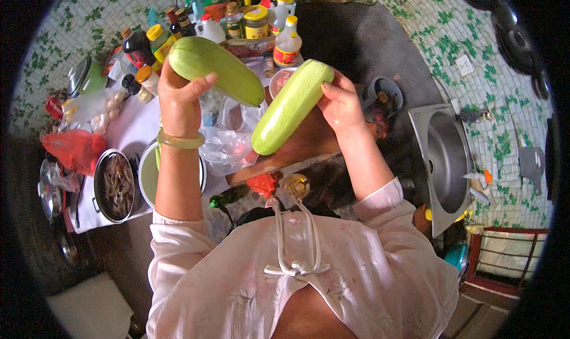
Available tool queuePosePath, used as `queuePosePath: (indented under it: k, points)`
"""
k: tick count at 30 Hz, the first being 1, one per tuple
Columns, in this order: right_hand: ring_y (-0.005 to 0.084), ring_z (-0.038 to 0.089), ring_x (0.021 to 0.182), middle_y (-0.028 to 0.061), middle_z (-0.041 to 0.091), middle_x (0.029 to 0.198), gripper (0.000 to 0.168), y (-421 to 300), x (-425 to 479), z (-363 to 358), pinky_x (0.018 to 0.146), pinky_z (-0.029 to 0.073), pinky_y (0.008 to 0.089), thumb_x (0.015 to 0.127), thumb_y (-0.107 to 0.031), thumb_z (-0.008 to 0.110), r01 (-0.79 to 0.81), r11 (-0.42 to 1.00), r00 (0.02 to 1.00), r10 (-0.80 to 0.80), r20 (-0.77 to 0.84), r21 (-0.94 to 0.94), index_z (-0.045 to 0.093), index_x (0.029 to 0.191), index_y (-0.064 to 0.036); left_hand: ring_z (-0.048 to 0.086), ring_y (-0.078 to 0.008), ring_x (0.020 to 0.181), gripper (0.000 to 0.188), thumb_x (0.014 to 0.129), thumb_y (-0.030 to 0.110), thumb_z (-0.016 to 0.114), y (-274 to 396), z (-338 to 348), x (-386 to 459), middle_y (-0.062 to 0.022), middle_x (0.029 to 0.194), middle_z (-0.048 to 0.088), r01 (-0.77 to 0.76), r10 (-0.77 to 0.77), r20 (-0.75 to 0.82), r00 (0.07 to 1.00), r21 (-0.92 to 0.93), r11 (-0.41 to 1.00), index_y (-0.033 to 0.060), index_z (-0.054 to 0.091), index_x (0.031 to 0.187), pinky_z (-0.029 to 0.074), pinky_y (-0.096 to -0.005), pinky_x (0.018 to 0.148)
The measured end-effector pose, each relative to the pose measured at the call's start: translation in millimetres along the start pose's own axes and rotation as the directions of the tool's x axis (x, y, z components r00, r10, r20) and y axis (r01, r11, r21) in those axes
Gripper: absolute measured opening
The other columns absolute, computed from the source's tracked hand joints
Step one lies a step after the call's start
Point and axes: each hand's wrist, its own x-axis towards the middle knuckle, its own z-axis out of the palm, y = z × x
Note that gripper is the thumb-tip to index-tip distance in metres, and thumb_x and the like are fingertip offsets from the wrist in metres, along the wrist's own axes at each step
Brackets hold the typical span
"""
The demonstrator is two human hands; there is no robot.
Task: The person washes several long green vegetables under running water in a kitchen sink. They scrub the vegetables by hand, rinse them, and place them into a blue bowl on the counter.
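My left hand (pixel 182 92) grips a green summer squash (pixel 218 67), its thumb across the near side. In my right hand (pixel 340 103) is a second, paler squash (pixel 291 109), held near its upper end and slanting down to the left. Both squashes are up in the air, apart from each other. Under them lie clear plastic bags (pixel 227 145) and a brown wooden board (pixel 307 134). A bowl with pink meat (pixel 280 81) is partly hidden behind the paler squash. Below my left wrist stands a white-walled pot (pixel 148 174), partly covered by the forearm.
Sauce bottles and jars (pixel 256 23) crowd the back. At left are a pan of shrimp (pixel 116 185), a red plastic bag (pixel 75 149) and a bag of eggs (pixel 109 109). A steel sink (pixel 447 161) stands at right. A red wrapper (pixel 262 185) lies near my front.
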Motion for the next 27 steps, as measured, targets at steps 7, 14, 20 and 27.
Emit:
queuePosePath:
  k: [7, 14, 20, 27]
  points:
    - [0.0195, 0.055, 0.097, 0.0084, 0.058, 0.104, 0.04, -40, -43, -30, 0.087, 0.041, 0.0308, 0.075, -0.008, 0.062, 0.058, 0.995, 0.992, -0.066, -0.105, -0.077, 0.052, 0.112, 0.001, 0.056, -0.0228, 0.095, 0.05, 0.068, 0.01, 0.068, -30, 47, -1, -0.0094, 0.103, 0.058, 0.234, -0.212, 0.176, 0.961, -0.112, 0.966, -0.0007, 0.049, 0.112, 0.042, -0.0344, 0.087]
    - [0.0208, 0.053, 0.099, 0.0088, 0.058, 0.103, 0.036, -85, -103, -82, 0.089, 0.039, 0.0326, 0.075, -0.006, 0.06, 0.125, 0.989, 0.94, -0.145, -0.309, -0.082, 0.053, 0.11, 0.002, 0.057, -0.0247, 0.094, 0.036, 0.076, 0.014, 0.061, -81, 118, -10, -0.0122, 0.101, 0.059, 0.478, -0.44, 0.187, 0.878, -0.335, 0.812, -0.0005, 0.051, 0.108, 0.045, -0.0367, 0.086]
    - [0.0211, 0.057, 0.095, 0.0107, 0.06, 0.101, 0.035, -130, -154, -131, 0.087, 0.041, 0.0345, 0.079, -0.012, 0.057, 0.194, 0.978, 0.904, -0.209, -0.374, -0.078, 0.053, 0.11, 0.002, 0.055, -0.0246, 0.097, 0.034, 0.081, 0.022, 0.06, -141, 199, -22, -0.0092, 0.103, 0.058, 0.671, -0.598, 0.31, 0.739, -0.414, 0.615, 0.0034, 0.052, 0.108, 0.045, -0.0379, 0.086]
    - [0.0197, 0.058, 0.092, 0.0081, 0.062, 0.098, 0.028, -177, -223, -211, 0.083, 0.043, 0.0324, 0.083, -0.022, 0.053, 0.254, 0.963, 0.784, -0.262, -0.562, -0.094, 0.057, 0.103, -0.002, 0.051, -0.0289, 0.102, 0.038, 0.086, 0.031, 0.052, -198, 323, -60, -0.012, 0.108, 0.055, 0.833, -0.654, 0.518, 0.551, -0.303, 0.462, 0.0039, 0.049, 0.112, 0.038, -0.0427, 0.093]
